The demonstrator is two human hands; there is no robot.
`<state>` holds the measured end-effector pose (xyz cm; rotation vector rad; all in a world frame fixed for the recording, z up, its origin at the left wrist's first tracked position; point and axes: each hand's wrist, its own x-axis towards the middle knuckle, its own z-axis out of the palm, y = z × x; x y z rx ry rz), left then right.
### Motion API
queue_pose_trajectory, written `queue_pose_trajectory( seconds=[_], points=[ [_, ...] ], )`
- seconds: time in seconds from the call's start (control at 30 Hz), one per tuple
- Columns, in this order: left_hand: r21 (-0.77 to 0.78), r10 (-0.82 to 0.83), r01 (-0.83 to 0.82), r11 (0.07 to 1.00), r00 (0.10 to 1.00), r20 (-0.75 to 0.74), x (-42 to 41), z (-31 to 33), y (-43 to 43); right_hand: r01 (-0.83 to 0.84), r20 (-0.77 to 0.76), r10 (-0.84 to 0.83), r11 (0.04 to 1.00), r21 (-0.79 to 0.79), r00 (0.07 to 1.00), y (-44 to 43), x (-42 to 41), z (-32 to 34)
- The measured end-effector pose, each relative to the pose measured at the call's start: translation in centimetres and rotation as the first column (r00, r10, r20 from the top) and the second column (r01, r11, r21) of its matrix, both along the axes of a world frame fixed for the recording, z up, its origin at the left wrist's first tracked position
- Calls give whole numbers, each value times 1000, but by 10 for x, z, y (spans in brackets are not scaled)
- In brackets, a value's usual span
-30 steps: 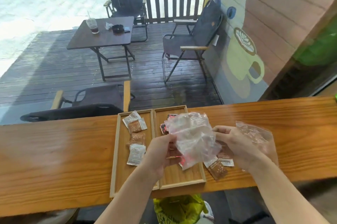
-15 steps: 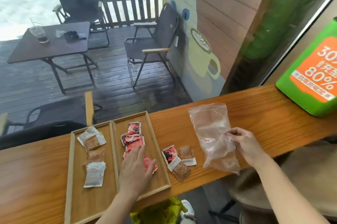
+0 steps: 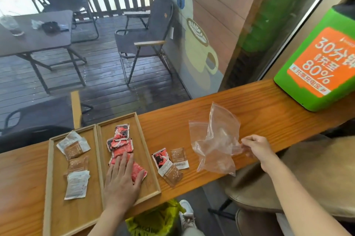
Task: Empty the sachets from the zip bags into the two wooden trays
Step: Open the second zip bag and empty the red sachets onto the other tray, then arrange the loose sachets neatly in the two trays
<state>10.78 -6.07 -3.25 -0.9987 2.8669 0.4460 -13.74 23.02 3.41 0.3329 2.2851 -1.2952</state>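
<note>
Two wooden trays lie side by side on the counter. The left tray (image 3: 50, 182) holds several brown and white sachets (image 3: 76, 159). The right tray (image 3: 148, 151) holds several red sachets (image 3: 121, 141). My left hand (image 3: 123, 182) lies flat, fingers spread, on the red sachets in the right tray. Three loose sachets (image 3: 171, 162), one red and two brown, lie on the counter just right of that tray. Further right, clear zip bags (image 3: 215, 143) rest crumpled on the counter, and my right hand (image 3: 257, 149) pinches the edge of one.
The wooden counter (image 3: 259, 113) runs along a window; its near edge is close below the trays. A green and orange box (image 3: 318, 63) stands at the far right. A stool (image 3: 269, 187) and a yellow-green bag (image 3: 153, 218) sit below the counter.
One second ago both hands held a zip bag over the right tray. Since then my left hand has dropped flat onto the red sachets and my right hand has carried the bag right onto the counter.
</note>
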Motion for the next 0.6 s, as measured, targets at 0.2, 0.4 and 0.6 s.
queue_pose_trajectory(
  seconds=[0.2, 0.4, 0.6],
  points=[
    [-17, 7, -7, 1000, 1000, -4, 1, -2, 1, -97, -310, 83, 995, -30, 947, -34, -2, 61],
    [-17, 11, -11, 1000, 1000, -5, 3, 0, 1, -526, -314, 492, 850, -28, 812, -111, 55, 63],
    [-18, 3, -3, 1000, 1000, -5, 4, -2, 1, -692, -131, 713, 700, 178, 688, -151, 105, 2]
  ],
)
